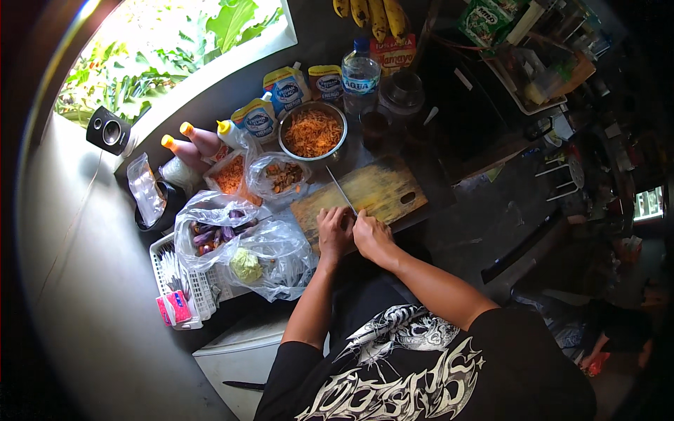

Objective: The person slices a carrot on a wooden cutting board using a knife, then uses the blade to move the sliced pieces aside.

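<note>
A worn wooden cutting board (379, 184) lies at the table's near edge. Over its front side, my right hand (373, 237) is closed round the handle of a kitchen knife (340, 188), whose blade slants away to the far left. Right beside it, my left hand (334, 230) is curled with its fingers bent on the board; whatever they hold, if anything, is hidden. Past the board stands a steel bowl (284, 146) heaped with orange shreds (314, 135). Plastic bags to the left hold purple eggplants (217, 234), a pale green cabbage (246, 265) and orange bits (229, 175).
Pouches (287, 91), a water bottle (360, 83) and sauce bottles (201, 139) line the back below a window. A white basket (203, 295) of cutlery sits at the near left. Bananas (379, 17) hang at the far side. A person's arm (597, 347) shows at right.
</note>
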Tool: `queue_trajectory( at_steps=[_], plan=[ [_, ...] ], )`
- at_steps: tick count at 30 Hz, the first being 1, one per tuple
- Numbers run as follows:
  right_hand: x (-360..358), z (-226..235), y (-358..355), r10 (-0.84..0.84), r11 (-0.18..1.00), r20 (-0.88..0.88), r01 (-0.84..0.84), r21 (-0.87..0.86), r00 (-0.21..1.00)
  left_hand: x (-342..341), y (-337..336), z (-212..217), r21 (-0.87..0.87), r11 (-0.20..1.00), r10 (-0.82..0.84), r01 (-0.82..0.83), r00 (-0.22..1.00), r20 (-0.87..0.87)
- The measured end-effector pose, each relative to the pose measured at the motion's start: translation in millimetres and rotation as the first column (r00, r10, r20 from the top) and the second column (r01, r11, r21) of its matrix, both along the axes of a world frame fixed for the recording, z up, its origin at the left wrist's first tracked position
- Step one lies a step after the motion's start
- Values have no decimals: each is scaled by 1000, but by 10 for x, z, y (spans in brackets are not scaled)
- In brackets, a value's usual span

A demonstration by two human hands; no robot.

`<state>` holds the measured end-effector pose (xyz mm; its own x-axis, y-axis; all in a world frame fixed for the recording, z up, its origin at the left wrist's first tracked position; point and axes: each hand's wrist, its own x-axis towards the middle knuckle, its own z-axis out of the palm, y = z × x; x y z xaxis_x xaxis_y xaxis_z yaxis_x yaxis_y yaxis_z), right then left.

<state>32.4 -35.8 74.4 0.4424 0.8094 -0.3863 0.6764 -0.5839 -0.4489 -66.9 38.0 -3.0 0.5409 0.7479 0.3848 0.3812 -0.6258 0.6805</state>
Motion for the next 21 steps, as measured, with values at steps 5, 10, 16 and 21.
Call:
queue_trajectory(
  at_steps=[5, 10, 16, 21],
  plan=[
    [-12, 39, 0, 12, 1000, 1, -12, -24, 1000, -19, 9, -9, -6, 1000, -8, 8, 1000, -1],
    [-20, 26, -70, 9, 999, 23, -8, -41, 1000, 5, 14, 23, 28, 1000, -2, 3, 1000, -29],
    [-20, -129, -36, 57, 998, 60, -55, -39, 997, -3, 17, 6, -2, 1000, -9, 9, 999, -35],
    [-25, -350, -63, 25, 999, 72, -27, 28, 997, 10, 12, 13, 35, 999, -4, 4, 1000, -1]
  ],
)
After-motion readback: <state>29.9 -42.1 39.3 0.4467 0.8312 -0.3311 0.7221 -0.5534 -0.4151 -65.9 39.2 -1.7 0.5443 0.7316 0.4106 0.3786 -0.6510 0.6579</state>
